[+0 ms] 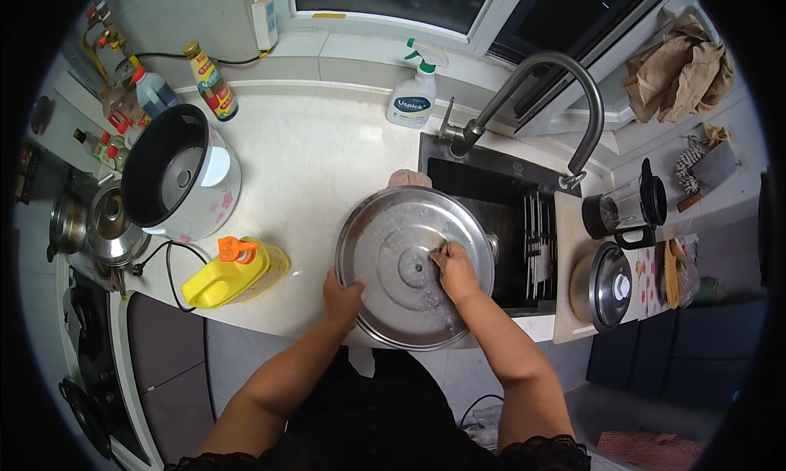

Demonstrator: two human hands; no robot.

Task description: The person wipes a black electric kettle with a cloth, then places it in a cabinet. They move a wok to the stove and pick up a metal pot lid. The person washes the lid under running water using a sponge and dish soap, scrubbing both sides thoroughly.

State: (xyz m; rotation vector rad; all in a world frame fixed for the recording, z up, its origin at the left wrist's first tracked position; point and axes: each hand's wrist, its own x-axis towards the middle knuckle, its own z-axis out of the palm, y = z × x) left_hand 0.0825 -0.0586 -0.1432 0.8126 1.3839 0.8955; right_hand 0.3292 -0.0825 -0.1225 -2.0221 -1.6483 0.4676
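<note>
- A large round metal cookware piece [403,287] lies in front of the person, over the counter [311,160] and overlapping the left side of the dark sink [471,176].
- The left hand [342,301] has hold of its near-left rim, thumb over the edge and the other fingers mostly out of sight along the side.
- The right hand [458,276] is over the upper face, just right of the centre; its fingers are bent and close together. Whether they pinch something small or only press on the metal, I cannot tell.
- Being round, the piece shows no long axis; its centre lies just left of the right fingers and well to the right of the left hand, so the right is nearer.
- A loop handle [494,246] shows at its right side, and a pinkish lump [409,178] sits just behind the far rim.
- A yellow jug [237,274] stands to the left.
</note>
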